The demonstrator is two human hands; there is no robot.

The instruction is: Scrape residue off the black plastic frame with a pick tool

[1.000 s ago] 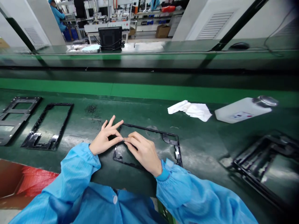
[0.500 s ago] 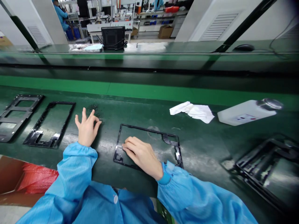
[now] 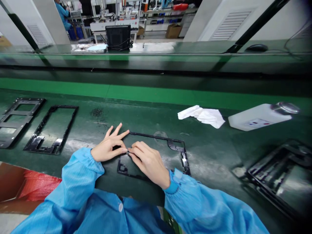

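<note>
A thin black rectangular frame [image 3: 156,136] lies flat on the green bench in front of me. My left hand [image 3: 109,146] is closed in a pinch of thumb and index finger at the frame's left side, its other fingers spread. Whatever the pinch holds is too small to name. My right hand [image 3: 148,161] reaches over the frame, also pinched, its fingertips nearly touching the left ones. A small shiny bit [image 3: 127,152] shows at the meeting fingertips; its kind is unclear. Behind my left hand lies a pile of tiny black pieces [image 3: 97,112].
Left on the bench are a similar black frame [image 3: 69,125] and a wider panel with openings [image 3: 26,113]. A white cloth [image 3: 203,116], a white bottle on its side [image 3: 258,118] and stacked frames [image 3: 268,182] are at right. A cardboard box [image 3: 9,182] stands lower left.
My left hand has moved right and slightly down, from beside the black pile to the frame's left side. My right hand stays almost where it was.
</note>
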